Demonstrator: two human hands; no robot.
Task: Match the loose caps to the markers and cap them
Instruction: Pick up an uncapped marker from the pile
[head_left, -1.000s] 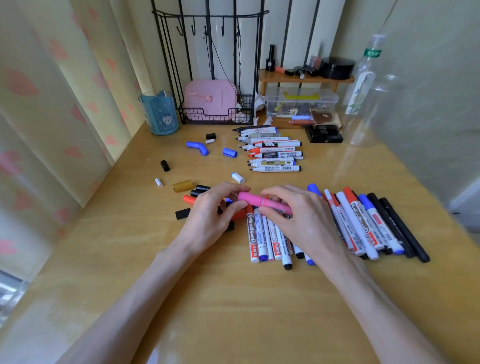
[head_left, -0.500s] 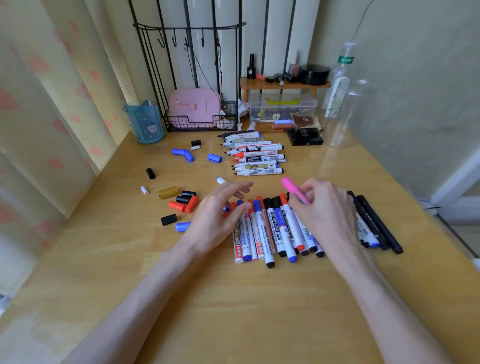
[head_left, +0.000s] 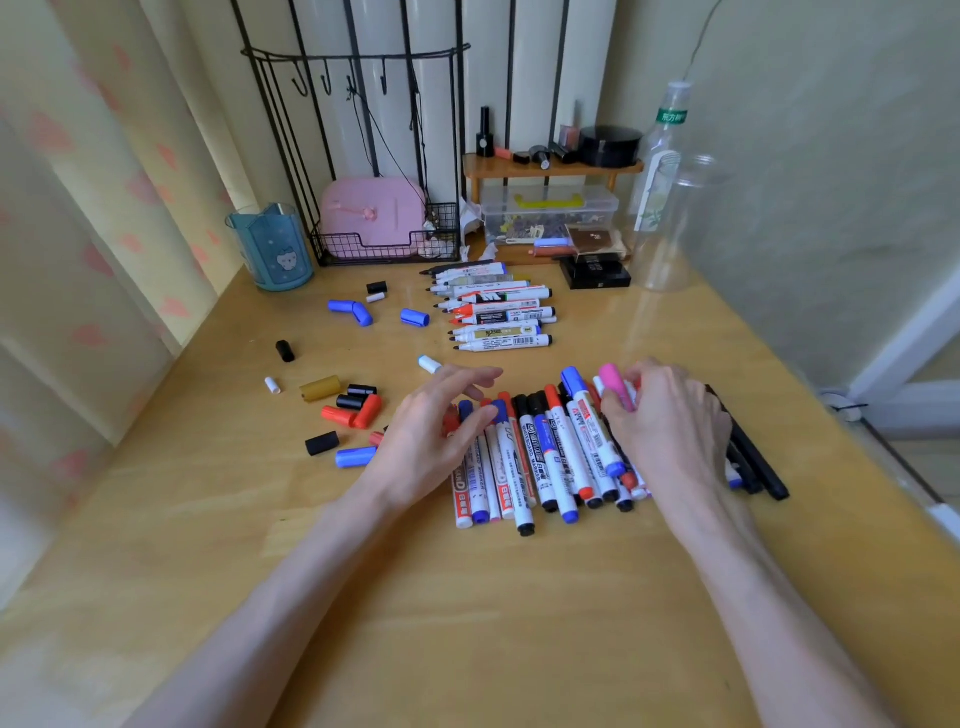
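- The pink marker (head_left: 615, 387) is in the right hand (head_left: 670, 421), whose fingers are curled round its lower part. Its capped pink end sticks up and away from the person, above the right part of the marker row.
- The row of capped markers (head_left: 545, 457) lies side by side on the table (head_left: 467, 623) in front of the person, with red, blue and black caps pointing away. A few black markers (head_left: 753, 462) lie at its right end, partly hidden by the right hand.
- The left hand (head_left: 436, 426) is over the left end of the row, fingers loosely spread and holding nothing. Whether it touches the markers I cannot tell.
- The uncapped markers (head_left: 493, 312) lie in a neat stack farther back, tips pointing left.
- Loose caps lie scattered left of both groups:
  - a white-and-blue cap (head_left: 429, 364) just beyond the left fingertips
  - red caps (head_left: 353, 413) touching each other, with black caps (head_left: 356, 396) and a gold cap (head_left: 320, 388) just beside them
  - a blue cap (head_left: 355, 457) and a black cap (head_left: 322, 443) nearer the person
  - a bent blue pair (head_left: 350, 312) and another blue cap (head_left: 414, 317) farther back
- At the back stand a blue cup (head_left: 272, 247), a wire rack (head_left: 384, 244) holding a pink case (head_left: 371, 218), a clear box (head_left: 550, 213) under a small wooden shelf (head_left: 550, 166), and a clear bottle (head_left: 662, 156).
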